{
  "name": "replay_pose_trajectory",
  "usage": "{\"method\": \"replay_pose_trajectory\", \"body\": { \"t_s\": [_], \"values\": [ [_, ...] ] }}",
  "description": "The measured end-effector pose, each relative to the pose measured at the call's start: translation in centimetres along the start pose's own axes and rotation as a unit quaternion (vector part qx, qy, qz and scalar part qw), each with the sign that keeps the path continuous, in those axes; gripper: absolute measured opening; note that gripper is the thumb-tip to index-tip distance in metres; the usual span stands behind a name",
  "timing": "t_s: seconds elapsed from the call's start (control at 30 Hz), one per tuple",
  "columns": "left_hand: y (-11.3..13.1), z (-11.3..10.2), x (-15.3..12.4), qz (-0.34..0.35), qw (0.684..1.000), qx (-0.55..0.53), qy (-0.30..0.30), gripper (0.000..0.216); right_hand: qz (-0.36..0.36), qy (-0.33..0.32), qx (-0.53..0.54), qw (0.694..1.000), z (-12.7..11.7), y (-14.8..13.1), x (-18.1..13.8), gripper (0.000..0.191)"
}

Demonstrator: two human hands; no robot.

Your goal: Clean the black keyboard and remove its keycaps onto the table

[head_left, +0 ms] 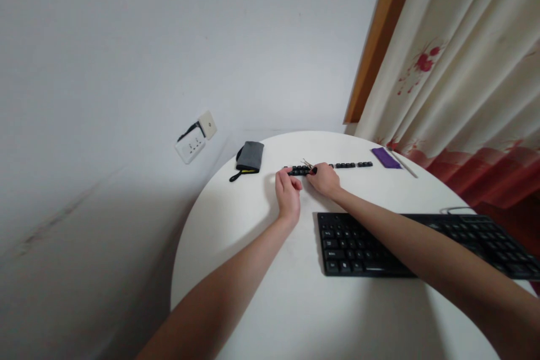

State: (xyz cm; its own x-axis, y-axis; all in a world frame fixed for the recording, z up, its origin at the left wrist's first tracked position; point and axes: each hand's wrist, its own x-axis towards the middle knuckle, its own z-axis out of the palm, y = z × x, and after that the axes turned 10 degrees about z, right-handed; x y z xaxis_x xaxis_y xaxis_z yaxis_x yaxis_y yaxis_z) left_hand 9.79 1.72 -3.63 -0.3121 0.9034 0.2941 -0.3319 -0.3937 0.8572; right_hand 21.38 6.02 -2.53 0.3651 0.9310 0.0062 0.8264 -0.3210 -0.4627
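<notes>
A row of loose black keycaps (352,165) lies across the far side of the round white table (253,270). My left hand (288,193) rests on the table with its fingers curled at the row's left end, touching the keycaps there. My right hand (324,179) is closed in a pinch on a thin metal tool whose prongs stick up above the row (306,163), with a black keycap at its fingertips. A black keyboard (358,247) lies nearer to me under my right forearm.
A grey pouch with a black strap (250,157) lies at the table's far left. A purple cloth (385,158) and a thin stick (404,163) lie at the far right. A wall socket (194,138) is on the white wall; a curtain (464,67) hangs at right.
</notes>
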Motion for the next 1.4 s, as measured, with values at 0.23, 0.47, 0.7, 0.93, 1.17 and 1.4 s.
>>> {"method": "replay_pose_trajectory", "body": {
  "t_s": [0.23,0.47,0.7,0.93,1.17,1.4],
  "values": [
    [0.2,0.0,-0.1,-0.003,1.000,-0.005,-0.002,0.031,0.001,-0.002,-0.001,1.000,0.1,0.0,0.1,0.021],
    [0.1,0.1,0.0,0.001,1.000,-0.009,-0.004,0.032,-0.001,0.000,-0.001,1.000,0.0,0.0,0.0,0.022],
    [-0.2,0.0,0.1,0.004,1.000,-0.008,-0.005,0.032,0.005,0.002,0.009,1.000,0.0,-0.1,0.0,0.021],
    [0.0,-0.1,0.1,0.001,1.000,-0.005,-0.001,0.029,-0.029,-0.004,0.051,0.998,-1.3,0.0,-0.3,0.018],
    [-0.1,-0.2,0.1,0.001,0.999,0.028,-0.024,0.025,-0.087,0.025,0.209,0.974,-8.2,2.9,-1.5,0.029],
    [1.2,0.1,-1.8,0.100,0.925,0.195,-0.312,0.026,-0.115,0.043,0.295,0.947,-12.2,9.6,-6.0,0.031]
  ]
}}
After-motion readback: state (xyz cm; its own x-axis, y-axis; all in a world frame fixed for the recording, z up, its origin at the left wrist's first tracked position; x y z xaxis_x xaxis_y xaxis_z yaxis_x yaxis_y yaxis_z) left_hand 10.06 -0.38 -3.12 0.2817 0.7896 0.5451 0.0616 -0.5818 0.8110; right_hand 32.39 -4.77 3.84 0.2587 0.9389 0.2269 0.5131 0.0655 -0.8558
